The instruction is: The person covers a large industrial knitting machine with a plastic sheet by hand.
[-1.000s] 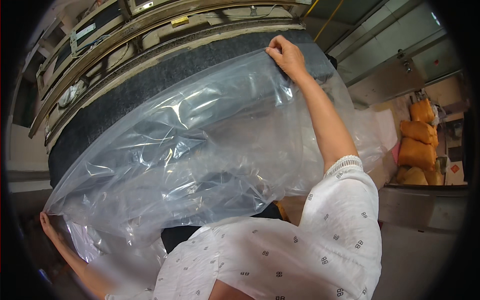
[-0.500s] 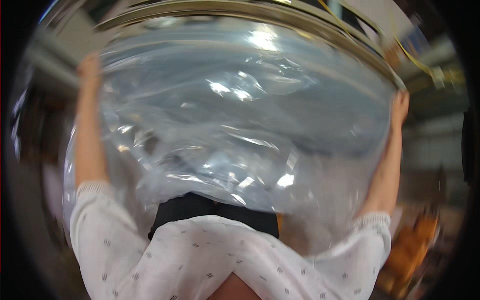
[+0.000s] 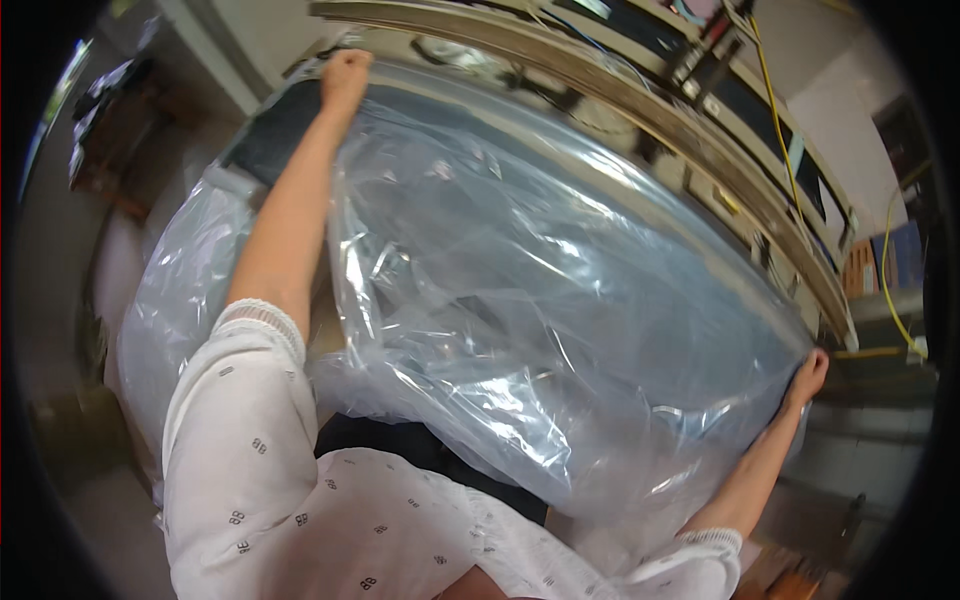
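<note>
A wide sheet of clear plastic film (image 3: 560,270) stretches between my two hands and hangs in shiny folds toward my body. My left hand (image 3: 346,78) is closed on its upper edge at the far left. Lower down at the far right, my right hand (image 3: 813,372) grips the other end of that edge. Between them the edge is drawn fairly straight, slanting down to the right. More of the film bunches beside and below my left forearm. The fingertips of both hands are partly hidden.
Just beyond the film runs a long machine frame with a brownish bar (image 3: 640,95). Behind the bar lie cables and small fittings, and a yellow hose (image 3: 775,110) hangs there. A cluttered wooden stand (image 3: 115,150) is at the left. Something orange (image 3: 785,585) is at the lower right.
The view has turned, so the frame and film edge now slant down to the right. My left hand appears farther up and right; my right hand appears lower. Both keep their grip.
</note>
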`<action>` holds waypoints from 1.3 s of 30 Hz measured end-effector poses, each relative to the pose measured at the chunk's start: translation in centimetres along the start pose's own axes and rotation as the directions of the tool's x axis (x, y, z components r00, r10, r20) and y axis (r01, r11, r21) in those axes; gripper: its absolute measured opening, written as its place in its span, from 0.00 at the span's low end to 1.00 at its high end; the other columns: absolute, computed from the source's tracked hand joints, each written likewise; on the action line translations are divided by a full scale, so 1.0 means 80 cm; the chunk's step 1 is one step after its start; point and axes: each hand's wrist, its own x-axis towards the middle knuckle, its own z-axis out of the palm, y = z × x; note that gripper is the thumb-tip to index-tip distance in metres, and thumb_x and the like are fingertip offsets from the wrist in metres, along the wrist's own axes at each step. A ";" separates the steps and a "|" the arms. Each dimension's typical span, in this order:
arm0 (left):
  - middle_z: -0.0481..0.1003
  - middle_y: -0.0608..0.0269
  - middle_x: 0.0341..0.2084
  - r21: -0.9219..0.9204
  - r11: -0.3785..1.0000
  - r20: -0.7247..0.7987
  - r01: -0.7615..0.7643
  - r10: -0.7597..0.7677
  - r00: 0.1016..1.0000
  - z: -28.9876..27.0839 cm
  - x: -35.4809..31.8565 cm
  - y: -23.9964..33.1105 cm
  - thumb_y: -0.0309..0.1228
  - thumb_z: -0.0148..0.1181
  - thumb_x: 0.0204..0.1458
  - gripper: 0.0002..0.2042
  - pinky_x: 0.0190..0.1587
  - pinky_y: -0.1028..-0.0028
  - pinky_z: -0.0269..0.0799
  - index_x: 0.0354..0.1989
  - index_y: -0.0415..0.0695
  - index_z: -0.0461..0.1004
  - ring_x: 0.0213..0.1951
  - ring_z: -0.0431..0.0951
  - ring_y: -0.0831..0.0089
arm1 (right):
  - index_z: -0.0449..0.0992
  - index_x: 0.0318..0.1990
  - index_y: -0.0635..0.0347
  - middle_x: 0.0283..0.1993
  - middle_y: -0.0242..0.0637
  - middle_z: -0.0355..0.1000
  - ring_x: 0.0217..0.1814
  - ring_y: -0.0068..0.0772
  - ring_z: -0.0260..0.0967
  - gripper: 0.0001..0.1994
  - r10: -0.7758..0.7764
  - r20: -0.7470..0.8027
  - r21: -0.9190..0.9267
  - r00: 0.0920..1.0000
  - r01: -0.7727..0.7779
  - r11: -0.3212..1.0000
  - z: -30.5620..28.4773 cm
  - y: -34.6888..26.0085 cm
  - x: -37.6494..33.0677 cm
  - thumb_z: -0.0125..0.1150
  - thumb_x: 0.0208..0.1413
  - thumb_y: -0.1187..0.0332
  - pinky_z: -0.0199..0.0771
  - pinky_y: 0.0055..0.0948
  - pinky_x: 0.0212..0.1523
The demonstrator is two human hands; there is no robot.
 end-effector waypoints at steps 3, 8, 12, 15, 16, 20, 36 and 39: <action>0.76 0.60 0.30 -0.003 1.000 0.057 0.017 -0.016 0.998 -0.007 0.012 -0.007 0.39 0.56 0.45 0.13 0.40 0.73 0.67 0.34 0.44 0.76 0.34 0.74 0.71 | 0.71 0.36 0.64 0.33 0.35 0.70 0.36 0.28 0.65 0.10 0.002 -0.032 -0.056 0.999 -0.003 0.998 0.010 -0.014 0.009 0.53 0.53 0.66 0.65 0.25 0.42; 0.75 0.61 0.28 -0.011 0.999 0.104 0.040 -0.039 0.994 -0.013 0.039 -0.039 0.37 0.58 0.43 0.13 0.38 0.75 0.66 0.32 0.40 0.75 0.33 0.73 0.73 | 0.71 0.34 0.65 0.33 0.37 0.68 0.34 0.29 0.64 0.10 0.019 -0.020 0.015 1.000 -0.018 1.000 0.023 -0.039 0.006 0.54 0.52 0.66 0.64 0.26 0.41; 0.73 0.63 0.20 -0.091 0.994 0.154 0.052 -0.037 0.987 -0.015 0.046 -0.051 0.36 0.59 0.43 0.12 0.31 0.76 0.64 0.27 0.38 0.74 0.25 0.70 0.76 | 0.66 0.33 0.66 0.37 0.43 0.61 0.40 0.36 0.58 0.15 0.089 -0.120 -0.138 0.989 -0.105 0.985 0.016 -0.054 0.001 0.60 0.46 0.62 0.59 0.31 0.46; 0.70 0.66 0.15 -0.165 0.967 0.183 0.192 -0.161 0.970 -0.012 0.022 -0.025 0.32 0.53 0.46 0.09 0.22 0.77 0.63 0.24 0.39 0.72 0.20 0.69 0.76 | 0.63 0.32 0.65 0.38 0.45 0.57 0.43 0.40 0.53 0.19 0.095 -0.181 -0.175 0.979 -0.127 0.976 0.006 -0.046 -0.002 0.61 0.44 0.59 0.55 0.33 0.48; 0.71 0.63 0.17 -0.314 0.918 0.150 0.242 -0.203 0.968 -0.002 0.019 -0.027 0.31 0.51 0.47 0.08 0.21 0.77 0.63 0.27 0.38 0.71 0.20 0.70 0.75 | 0.64 0.31 0.65 0.38 0.45 0.58 0.43 0.39 0.53 0.18 0.138 -0.181 -0.124 0.974 -0.162 0.979 -0.005 -0.041 0.000 0.61 0.45 0.60 0.55 0.32 0.48; 0.73 0.54 0.23 -0.391 0.896 0.018 0.209 -0.220 0.975 -0.032 0.048 -0.071 0.28 0.47 0.47 0.09 0.20 0.79 0.66 0.33 0.35 0.69 0.24 0.73 0.71 | 0.65 0.29 0.66 0.38 0.43 0.59 0.43 0.36 0.54 0.16 0.217 -0.185 0.026 0.958 -0.216 0.976 0.012 -0.055 0.003 0.56 0.49 0.60 0.54 0.31 0.47; 0.73 0.65 0.36 -0.109 0.993 0.214 0.050 -0.026 0.977 -0.169 0.136 -0.072 0.40 0.57 0.49 0.17 0.45 0.75 0.63 0.42 0.40 0.73 0.40 0.70 0.76 | 0.67 0.26 0.59 0.24 0.30 0.60 0.29 0.25 0.56 0.16 0.096 0.431 0.043 0.897 -0.127 0.991 -0.078 -0.161 -0.057 0.47 0.54 0.55 0.57 0.24 0.32; 0.73 0.60 0.40 0.400 0.904 0.093 -0.153 0.127 0.988 -0.211 0.138 -0.070 0.36 0.56 0.49 0.16 0.47 0.71 0.64 0.44 0.41 0.71 0.43 0.71 0.69 | 0.61 0.24 0.54 0.23 0.19 0.52 0.27 0.13 0.46 0.12 0.149 0.548 0.308 0.823 -0.364 0.879 -0.101 -0.267 -0.101 0.49 0.55 0.59 0.48 0.16 0.27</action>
